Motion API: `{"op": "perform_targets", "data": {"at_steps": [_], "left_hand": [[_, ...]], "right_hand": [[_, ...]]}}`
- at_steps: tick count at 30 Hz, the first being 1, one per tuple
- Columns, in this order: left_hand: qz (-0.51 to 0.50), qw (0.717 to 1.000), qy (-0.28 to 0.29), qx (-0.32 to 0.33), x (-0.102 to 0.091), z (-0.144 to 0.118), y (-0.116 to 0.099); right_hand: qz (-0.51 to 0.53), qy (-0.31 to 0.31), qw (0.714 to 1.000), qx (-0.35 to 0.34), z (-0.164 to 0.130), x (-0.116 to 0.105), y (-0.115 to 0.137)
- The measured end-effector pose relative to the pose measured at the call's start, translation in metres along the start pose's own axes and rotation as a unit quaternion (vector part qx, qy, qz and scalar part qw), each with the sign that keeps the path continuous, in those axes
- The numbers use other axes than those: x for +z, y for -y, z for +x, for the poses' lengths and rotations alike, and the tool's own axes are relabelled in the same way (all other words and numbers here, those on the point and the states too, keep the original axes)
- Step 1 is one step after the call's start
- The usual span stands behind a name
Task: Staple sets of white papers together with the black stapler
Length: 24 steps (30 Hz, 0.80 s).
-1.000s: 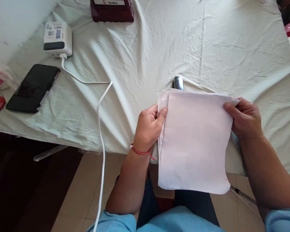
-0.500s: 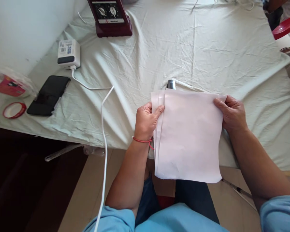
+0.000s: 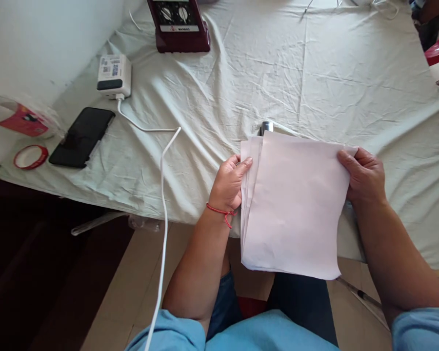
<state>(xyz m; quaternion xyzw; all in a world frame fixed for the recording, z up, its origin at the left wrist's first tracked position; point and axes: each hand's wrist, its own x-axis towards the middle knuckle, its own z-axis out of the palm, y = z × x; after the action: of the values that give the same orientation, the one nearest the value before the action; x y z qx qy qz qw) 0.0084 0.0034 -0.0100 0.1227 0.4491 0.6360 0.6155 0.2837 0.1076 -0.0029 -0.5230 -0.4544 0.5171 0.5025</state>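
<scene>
Several white sheets of paper (image 3: 296,204) are held up between my hands, over the front edge of the table. My left hand (image 3: 229,181) pinches the left edges, thumb on top; there the sheets lie slightly fanned. At the upper right corner, my right hand (image 3: 366,175) grips the paper between thumb and fingers. The top sheet looks blank, with a few soft creases. Just behind the paper's far edge, the end of a dark, shiny object (image 3: 267,127) shows; the sheets hide the rest of it.
A pale cloth (image 3: 263,73) covers the table. On the left are a black phone (image 3: 82,136), a red ring (image 3: 30,157), a pink cup (image 3: 24,121) and a white box (image 3: 114,75) with a white cable (image 3: 163,195) running down past my left arm. A maroon appliance (image 3: 183,39) stands behind.
The view has shifted, so things on the table appear further right. The top sheet has turned slightly and slid right against those beneath, widening the fan at the left.
</scene>
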Motion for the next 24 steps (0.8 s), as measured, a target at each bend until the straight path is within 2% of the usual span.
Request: {"op": "perform_targets", "data": {"at_steps": [11,17,24], "left_hand": [[-0.003,0.998,0.051,0.025,0.004,-0.004,0.006],[0.036,0.996,0.067,0.049,0.007,-0.004,0.010],[0.108,0.989,0.029,0.099,0.010,-0.001,0.017]], "right_hand": [[-0.040,-0.040,0.998,-0.002,-0.002,0.004,0.001],[-0.046,-0.026,0.999,0.001,-0.002,0.004,0.001],[-0.040,-0.015,0.999,0.007,-0.002,0.003,-0.001]]}}
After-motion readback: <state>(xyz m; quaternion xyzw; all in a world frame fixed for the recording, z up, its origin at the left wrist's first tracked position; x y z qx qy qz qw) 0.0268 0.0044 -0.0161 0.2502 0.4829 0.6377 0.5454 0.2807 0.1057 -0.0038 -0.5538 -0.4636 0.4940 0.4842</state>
